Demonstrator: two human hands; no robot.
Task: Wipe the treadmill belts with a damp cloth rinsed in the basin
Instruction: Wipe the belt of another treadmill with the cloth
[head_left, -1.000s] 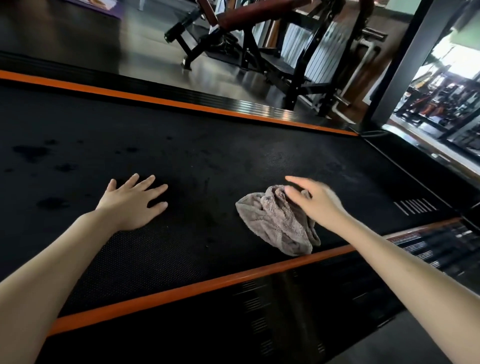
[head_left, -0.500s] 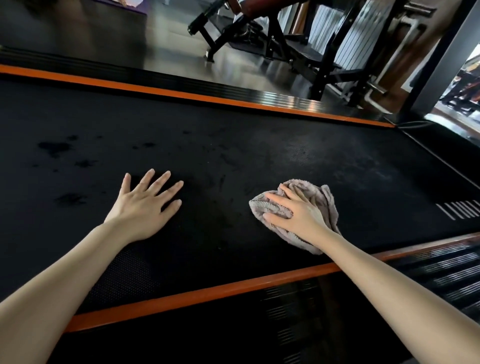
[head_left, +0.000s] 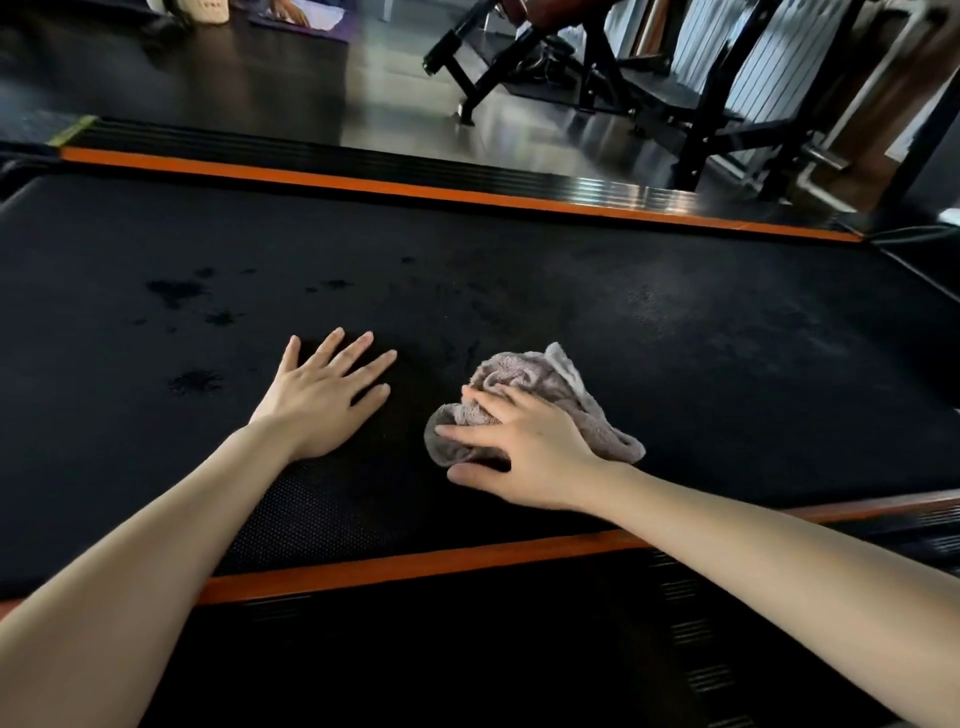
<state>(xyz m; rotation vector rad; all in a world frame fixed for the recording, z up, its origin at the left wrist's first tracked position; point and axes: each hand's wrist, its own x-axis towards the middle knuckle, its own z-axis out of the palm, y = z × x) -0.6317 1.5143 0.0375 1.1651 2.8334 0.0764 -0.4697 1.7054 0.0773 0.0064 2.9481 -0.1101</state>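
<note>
A wide black treadmill belt (head_left: 649, 322) stretches across the view, framed by orange side strips. On it lies a crumpled grey-pink cloth (head_left: 550, 384). My right hand (head_left: 524, 447) lies flat on top of the cloth's near part, fingers spread and pointing left, pressing it onto the belt. My left hand (head_left: 327, 395) rests palm down on the bare belt just left of the cloth, fingers straight and spread. Dark wet patches (head_left: 176, 291) mark the belt at the left.
The near orange strip (head_left: 415, 564) and a dark ribbed side rail run below my arms. The far orange strip (head_left: 415, 189) edges a glossy floor. A black weight bench frame (head_left: 649, 78) stands at the back right. A purple mat (head_left: 306, 23) lies at the back left.
My right hand came down onto the cloth and slid it left towards my left hand. The left hand stayed planted on the belt.
</note>
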